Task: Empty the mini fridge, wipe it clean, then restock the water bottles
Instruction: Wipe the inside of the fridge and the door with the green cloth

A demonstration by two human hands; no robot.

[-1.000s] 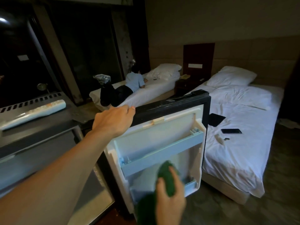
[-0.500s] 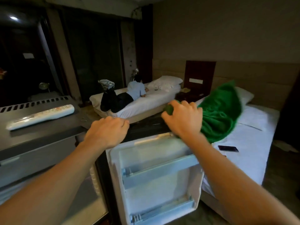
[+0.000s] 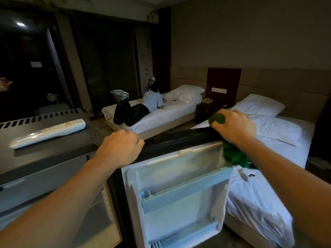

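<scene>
Head view. A: We log the mini fridge door standing open toward us, under the counter's right end. Its inner shelves are bare and no water bottles are in view. Our left hand curls over the door's black top edge at the hinge end, gripping it.

B: Noted. Our right hand clenches the green cloth, bunched, and presses it on that same edge at the far corner. The loose part hangs down by the door's free side.

A: Judgement: we are in the wiping step. The left hand should brace the door so it cannot swing. We should fold the cloth flat and take one long pass along the edge.

B: Surroundings: the near bed sits just beyond the door and likely limits its swing. A person lies on the far bed. The counter carries a white remote. Small dark items lie on the near bed, close under the hanging cloth, and we must not sweep them off.
</scene>
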